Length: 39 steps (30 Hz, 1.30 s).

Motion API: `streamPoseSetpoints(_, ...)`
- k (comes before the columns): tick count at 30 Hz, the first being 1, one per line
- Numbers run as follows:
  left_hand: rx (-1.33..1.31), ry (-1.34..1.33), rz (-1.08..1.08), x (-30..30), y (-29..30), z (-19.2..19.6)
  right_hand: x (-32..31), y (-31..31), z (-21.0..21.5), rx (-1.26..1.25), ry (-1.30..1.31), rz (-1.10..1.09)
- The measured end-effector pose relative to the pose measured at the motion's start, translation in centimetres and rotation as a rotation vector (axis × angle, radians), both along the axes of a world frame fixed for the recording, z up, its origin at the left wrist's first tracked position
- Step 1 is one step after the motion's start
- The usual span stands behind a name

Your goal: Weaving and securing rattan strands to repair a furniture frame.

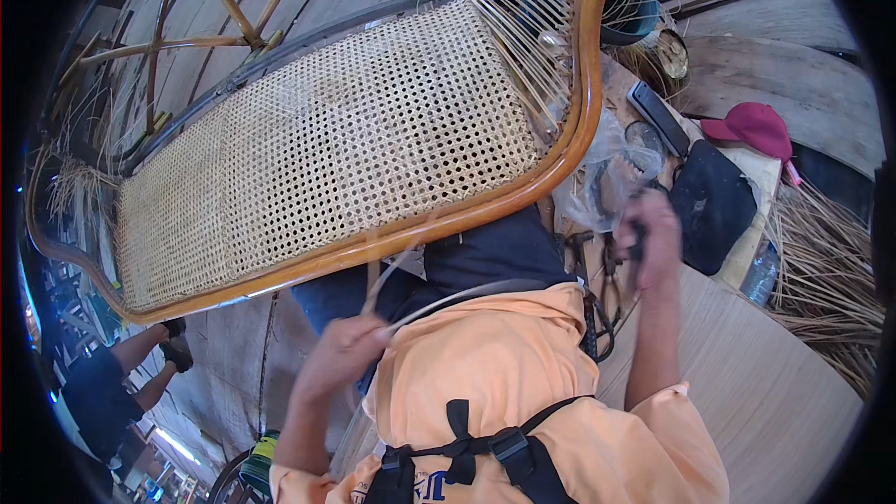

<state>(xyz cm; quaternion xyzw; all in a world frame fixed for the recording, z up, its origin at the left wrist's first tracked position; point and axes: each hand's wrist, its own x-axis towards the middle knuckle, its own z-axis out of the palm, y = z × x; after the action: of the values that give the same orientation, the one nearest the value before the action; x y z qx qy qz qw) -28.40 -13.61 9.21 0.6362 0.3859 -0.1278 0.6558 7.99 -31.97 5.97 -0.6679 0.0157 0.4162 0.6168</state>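
Across my lap lies a woven cane panel (327, 145) set in a curved, glossy rattan frame (439, 226). My left hand (347, 347) is closed in a pinch on a pale cane strip (457, 295), just below the frame's near edge. The strip bows to the right over my shirt, and another length rises from the same fingers towards the frame. Raised at the right, beside a clear plastic bag (597, 189), my right hand (651, 231) is blurred with curled fingers. Something dark shows at its palm, too smeared to name.
Loose cane strands (527, 37) stick out at the panel's upper right, near a dark bucket (630, 14). To the right are a phone-like dark device (659, 117), a red cap (752, 128), a black cloth (711, 203) and a strand bundle (831, 271). Another person (103, 392) is at lower left.
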Motion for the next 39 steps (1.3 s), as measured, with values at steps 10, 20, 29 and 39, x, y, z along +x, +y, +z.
streamPoseSetpoints(10,0.651,-0.126,0.143,1.9,5.2,6.0,-6.1,-11.5,-8.8,-0.696,-0.504,0.361)
streamPoseSetpoints(20,0.6,-0.554,0.59,6.1,4.9,8.4,-8.6,-1.2,-1.0,-0.114,-0.402,0.451)
streamPoseSetpoints(29,0.354,-0.026,0.107,7.2,-5.1,-0.6,-11.3,5.5,-0.4,0.368,0.226,0.249)
streamPoseSetpoints(39,0.222,0.097,0.115,8.4,-3.4,-0.6,-9.5,5.9,-0.2,0.231,0.025,0.151)
